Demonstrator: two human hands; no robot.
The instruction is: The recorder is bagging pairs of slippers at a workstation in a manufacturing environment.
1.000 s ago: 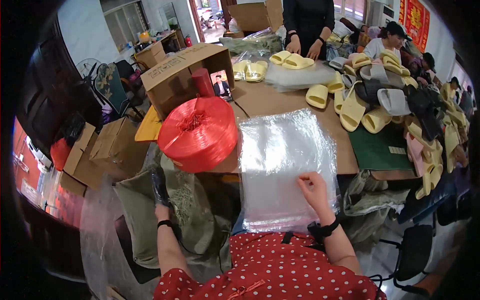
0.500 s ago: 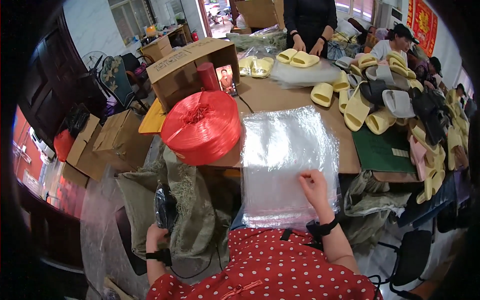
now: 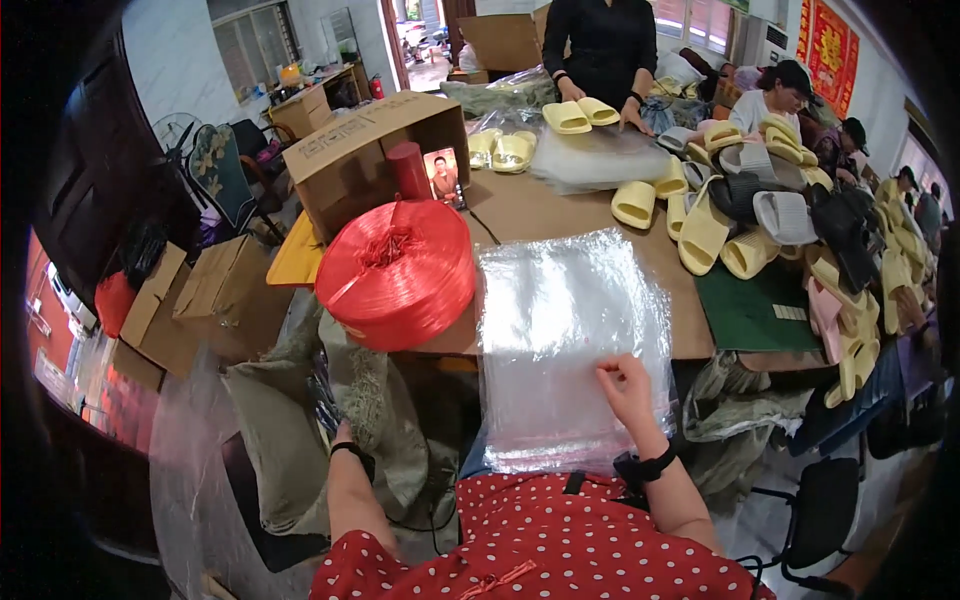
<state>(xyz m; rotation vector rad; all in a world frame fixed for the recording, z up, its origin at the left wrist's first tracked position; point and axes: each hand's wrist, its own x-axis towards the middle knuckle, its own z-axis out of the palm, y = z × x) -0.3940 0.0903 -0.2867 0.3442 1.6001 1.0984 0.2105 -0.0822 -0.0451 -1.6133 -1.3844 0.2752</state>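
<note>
My left hand reaches into the mouth of a grey-green woven sack, its fingers hidden. Beside it shows part of a dark item in clear plastic; whether I grip it cannot be told. My right hand is over a stack of clear plastic bags, which lies on the table and hangs over its front edge. The fingers of this hand are curled together, with nothing visible in them. A big roll of red plastic twine is left of the bags.
Behind the twine stand an open cardboard box, a red cylinder and a phone. Yellow, grey and black slippers pile up at right, near a green board. A co-worker handles yellow slippers across the table.
My left hand has moved up and right into the sack, and the dark plastic-wrapped item is now mostly hidden there. The right hand keeps its curled pose over the bags. The view has shifted slightly.
</note>
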